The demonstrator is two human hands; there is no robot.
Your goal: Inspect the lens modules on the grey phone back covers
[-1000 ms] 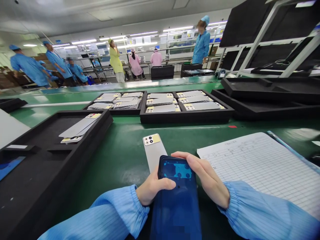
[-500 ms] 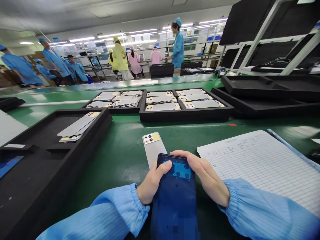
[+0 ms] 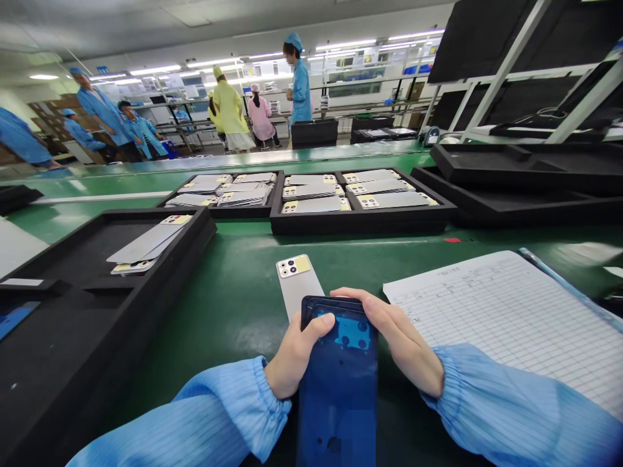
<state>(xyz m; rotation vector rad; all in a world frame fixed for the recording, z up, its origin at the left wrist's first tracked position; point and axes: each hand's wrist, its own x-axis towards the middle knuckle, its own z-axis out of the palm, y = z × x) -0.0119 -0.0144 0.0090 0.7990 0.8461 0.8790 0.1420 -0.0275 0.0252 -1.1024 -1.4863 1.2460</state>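
Note:
A dark blue, glossy phone-shaped panel (image 3: 341, 389) is upright between my hands, with a lighter blue camera-area patch near its top. My left hand (image 3: 296, 350) grips its left edge, thumb lying over the upper front. Along the top and right edge, my right hand (image 3: 396, 337) is closed on the same panel. Several edges show at its top, so it may be more than one layer. Behind it, a silver phone back (image 3: 298, 285) with a yellow patch and camera rings lies on the green table (image 3: 233, 292), partly hidden by the panel and my left hand.
Black trays (image 3: 360, 224) of stacked silver backs stand across the middle. A larger black tray (image 3: 170, 279) lies left with a few backs. A gridded paper sheet (image 3: 496, 311) lies right, below stacked black trays (image 3: 525, 165). People work in the background.
The blue panel has tilted slightly and its top has shifted a little left, with both hands still on it. A standing person in blue in the background has moved left.

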